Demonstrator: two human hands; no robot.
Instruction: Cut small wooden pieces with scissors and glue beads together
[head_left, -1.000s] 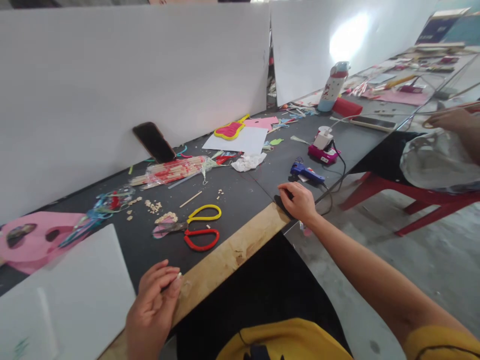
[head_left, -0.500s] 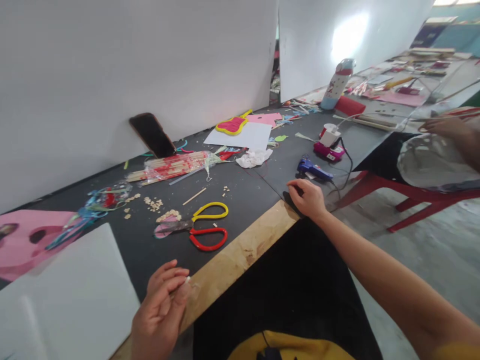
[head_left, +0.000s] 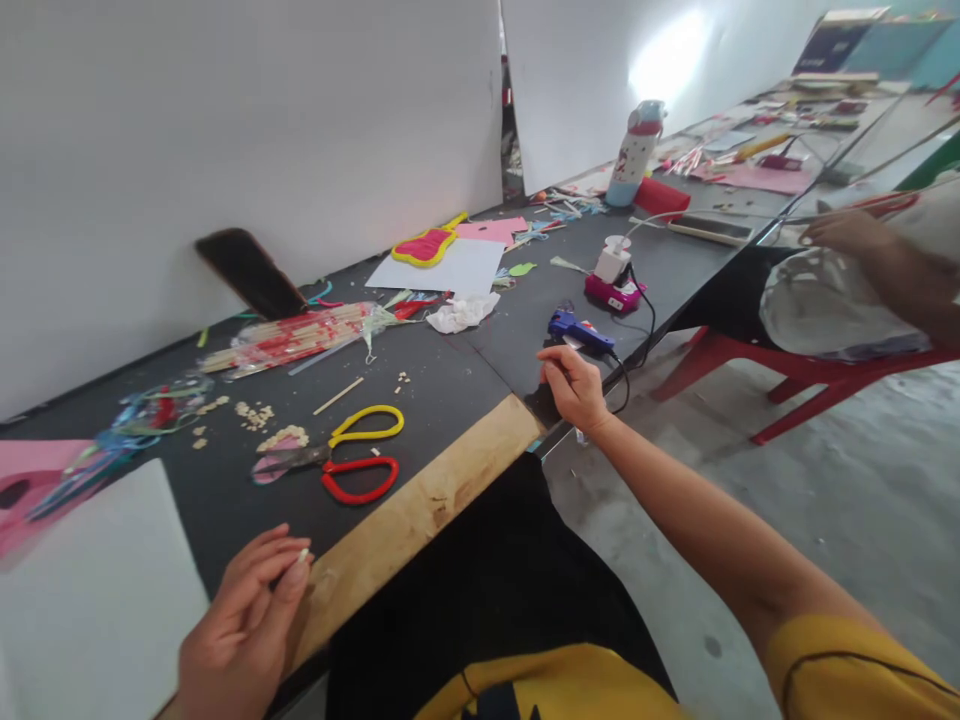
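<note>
Though of unclear direction and axis, pale bit (head_left: 303, 556) pinched in left hand (head_left: 244, 612); right hand (head_left: 576, 388) curled, contents hidden.

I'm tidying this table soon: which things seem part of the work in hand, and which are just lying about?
Likely in use:
small pale piece, in the left hand
blue glue gun, near the right hand
scissors
loose pale bits

Probably just lying about:
phone
bottle
crumpled white paper

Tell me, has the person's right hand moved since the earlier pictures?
Yes, slightly: judged against the end of the wooden strip, the right hand has shifted away from it, toward the blue glue gun.
</note>
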